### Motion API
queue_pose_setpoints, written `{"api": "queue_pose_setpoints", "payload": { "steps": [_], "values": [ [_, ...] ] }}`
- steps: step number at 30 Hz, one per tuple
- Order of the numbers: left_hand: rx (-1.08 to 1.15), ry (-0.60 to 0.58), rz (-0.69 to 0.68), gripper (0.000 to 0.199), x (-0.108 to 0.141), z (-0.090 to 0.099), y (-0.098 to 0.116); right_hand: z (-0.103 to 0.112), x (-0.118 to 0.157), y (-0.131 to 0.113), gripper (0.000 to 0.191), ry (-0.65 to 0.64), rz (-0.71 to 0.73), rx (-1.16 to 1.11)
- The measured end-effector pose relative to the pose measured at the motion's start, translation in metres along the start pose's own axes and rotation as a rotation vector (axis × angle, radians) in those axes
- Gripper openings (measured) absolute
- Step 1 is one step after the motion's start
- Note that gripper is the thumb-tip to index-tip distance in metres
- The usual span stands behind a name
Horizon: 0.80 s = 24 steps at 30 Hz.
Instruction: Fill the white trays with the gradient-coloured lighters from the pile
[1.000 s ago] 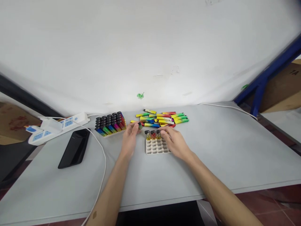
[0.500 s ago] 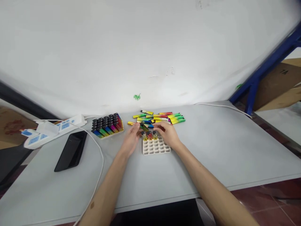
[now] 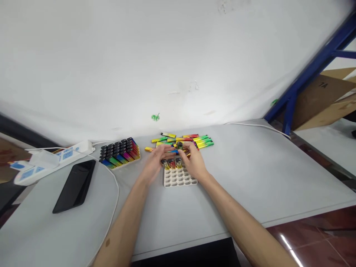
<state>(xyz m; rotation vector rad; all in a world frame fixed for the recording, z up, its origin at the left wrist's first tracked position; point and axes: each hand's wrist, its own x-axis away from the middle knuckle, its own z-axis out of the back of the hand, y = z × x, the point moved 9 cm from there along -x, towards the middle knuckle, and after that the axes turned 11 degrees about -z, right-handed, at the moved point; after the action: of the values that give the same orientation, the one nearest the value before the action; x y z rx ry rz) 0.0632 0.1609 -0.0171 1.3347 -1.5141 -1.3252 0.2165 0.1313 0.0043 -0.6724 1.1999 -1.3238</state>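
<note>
My right hand (image 3: 194, 159) pinches a dark-topped lighter (image 3: 179, 145) above the back edge of a white tray (image 3: 180, 178) with rows of holes. Three lighters (image 3: 171, 163) stand upright in the tray's back row at its left. Just behind and left of them is my left hand (image 3: 155, 159), its fingers stretched toward the right hand and apart, with nothing gripped. Several shiny colourful lighters (image 3: 204, 141) lie loose behind both hands; the hands hide some of them.
A full tray of black-topped lighters (image 3: 121, 152) stands to the left. Beyond it are a black phone (image 3: 75, 185), a white power strip (image 3: 65, 157) and a white cable (image 3: 118, 189). A white wall (image 3: 167, 66) rises behind the grey table (image 3: 236, 174).
The lighter that was between both hands is now in my right hand, held more upright. My left hand has let go and opened. The whole view has shifted slightly.
</note>
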Motion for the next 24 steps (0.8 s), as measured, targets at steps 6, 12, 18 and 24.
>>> {"api": "queue_pose_setpoints", "payload": {
  "steps": [6,12,18,24],
  "values": [
    [-0.726,0.101,-0.29,0.028,-0.007,0.031,0.02,0.013,0.005,0.012,0.022,0.046,-0.248,-0.235],
    [-0.976,-0.091,-0.514,0.029,0.002,0.01,0.03,0.017,0.004,0.017,0.011,0.021,-0.353,-0.381],
    [-0.753,-0.035,-0.363,0.027,0.007,0.018,0.025,0.018,0.002,0.024,0.023,-0.019,-0.438,-0.648],
    [-0.491,-0.095,-0.297,0.038,0.036,0.012,0.016,0.017,0.006,0.028,0.067,-0.081,-0.53,-0.693]
  ]
}}
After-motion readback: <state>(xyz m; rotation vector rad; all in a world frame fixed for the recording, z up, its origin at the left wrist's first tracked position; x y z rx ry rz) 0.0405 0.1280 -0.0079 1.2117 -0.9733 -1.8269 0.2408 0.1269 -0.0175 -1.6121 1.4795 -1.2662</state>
